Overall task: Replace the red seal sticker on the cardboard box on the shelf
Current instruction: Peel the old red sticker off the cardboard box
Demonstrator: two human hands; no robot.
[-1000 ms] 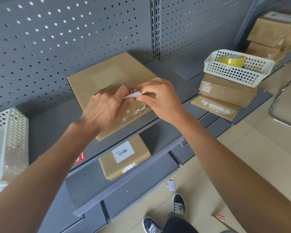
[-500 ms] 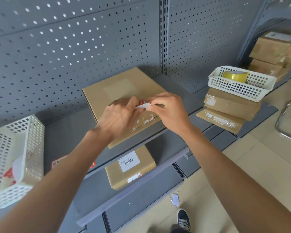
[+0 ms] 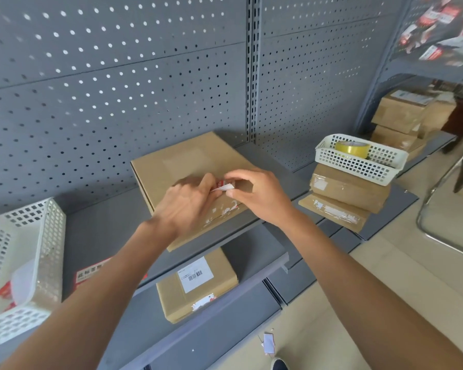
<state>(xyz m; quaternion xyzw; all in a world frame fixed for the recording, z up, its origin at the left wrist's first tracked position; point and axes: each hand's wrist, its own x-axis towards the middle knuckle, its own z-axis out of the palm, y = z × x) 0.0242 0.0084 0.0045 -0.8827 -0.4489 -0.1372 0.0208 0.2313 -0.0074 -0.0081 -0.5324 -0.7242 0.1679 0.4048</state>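
Observation:
A flat brown cardboard box (image 3: 182,158) lies on the grey shelf (image 3: 104,222), its near edge sticking out over the shelf front. White torn sticker remains (image 3: 223,210) mark its near flap. Both hands meet over the middle of the box. My left hand (image 3: 190,204) and my right hand (image 3: 257,193) pinch a small red and white seal sticker (image 3: 223,185) between their fingertips, its white backing partly peeled up. The box surface under the hands is hidden.
A white basket (image 3: 358,166) holding a yellow tape roll (image 3: 352,148) sits on stacked boxes (image 3: 350,193) at the right. Another white basket (image 3: 24,263) with red sticker sheets stands at the left. A labelled box (image 3: 195,284) lies on the lower shelf. A metal chair frame (image 3: 444,209) stands far right.
The view has tilted upward, so the box and hands sit lower in frame. Both hands stay together on the sticker over the box, with the white backing lifted a little more.

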